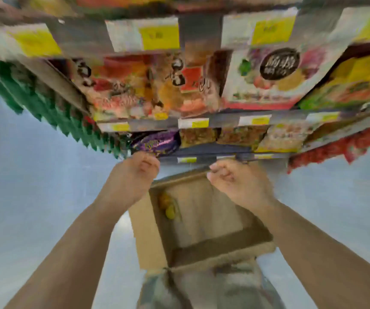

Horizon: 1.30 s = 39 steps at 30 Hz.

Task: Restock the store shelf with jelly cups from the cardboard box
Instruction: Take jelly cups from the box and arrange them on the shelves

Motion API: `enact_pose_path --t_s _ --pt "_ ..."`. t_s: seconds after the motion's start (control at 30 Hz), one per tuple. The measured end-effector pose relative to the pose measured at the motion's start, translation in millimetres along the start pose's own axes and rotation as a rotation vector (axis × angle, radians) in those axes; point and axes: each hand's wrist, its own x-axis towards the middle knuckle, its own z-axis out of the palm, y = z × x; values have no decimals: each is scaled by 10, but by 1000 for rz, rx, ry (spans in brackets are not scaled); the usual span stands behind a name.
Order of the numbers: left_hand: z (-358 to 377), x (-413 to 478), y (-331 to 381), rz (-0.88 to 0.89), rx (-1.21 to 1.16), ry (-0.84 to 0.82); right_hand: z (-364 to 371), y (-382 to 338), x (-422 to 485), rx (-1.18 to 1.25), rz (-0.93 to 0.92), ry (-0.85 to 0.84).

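hands: left hand (135, 175) and right hand (231, 181) are sitting curled; can't tell any hold.
step: I'm aiming deep into the cardboard box (148, 237) corner for jelly cups (168, 208).

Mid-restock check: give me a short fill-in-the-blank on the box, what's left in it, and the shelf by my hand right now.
1. The few items left in the cardboard box are ____ in colour.
2. They lie against the box's ____ wall.
3. The shelf package just beyond the left hand is ____.

Missing words: yellow; left; purple.
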Motion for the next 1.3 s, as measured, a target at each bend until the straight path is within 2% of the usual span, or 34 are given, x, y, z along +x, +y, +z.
enact_pose_path --t_s 0.1,0.23,0.4,0.5,0.6,0.73,0.87,1.0,1.1,1.2,1.3 --pt "579 170 -828 -147 104 -122 629 680 180 -91 190 -131" --pt "1355 362 -1692 -325 139 -219 1333 1359 479 -223 278 -280" --pt "2190 879 -2460 -281 290 -302 2194 2213 943 -228 355 -385" --pt "2600 1277 -2846 -227 381 -267 2699 2643 1235 -111 464 -403" --pt "2906 1619 -3150 -220 475 -321 3091 2952 1444 6 491 -402" --pt "3183 1915 -3397 -256 572 -408 3517 3259 1639 -2 463 -416" --pt "3338 2101 -3516 -244 685 -434 3857 3380 1785 89 487 -416" --pt "3409 2213 -3551 -241 787 -456 4068 3420 1903 215 552 -291" --pt "3387 2230 -3598 -241 797 -452 4071 3415 1933 259 611 -259" --pt "3296 2149 -3558 -277 702 -432 3922 3355 1855 144 577 -234" --pt "3131 2002 -3377 -324 581 -342 3620 3170 1731 -52 497 -162"
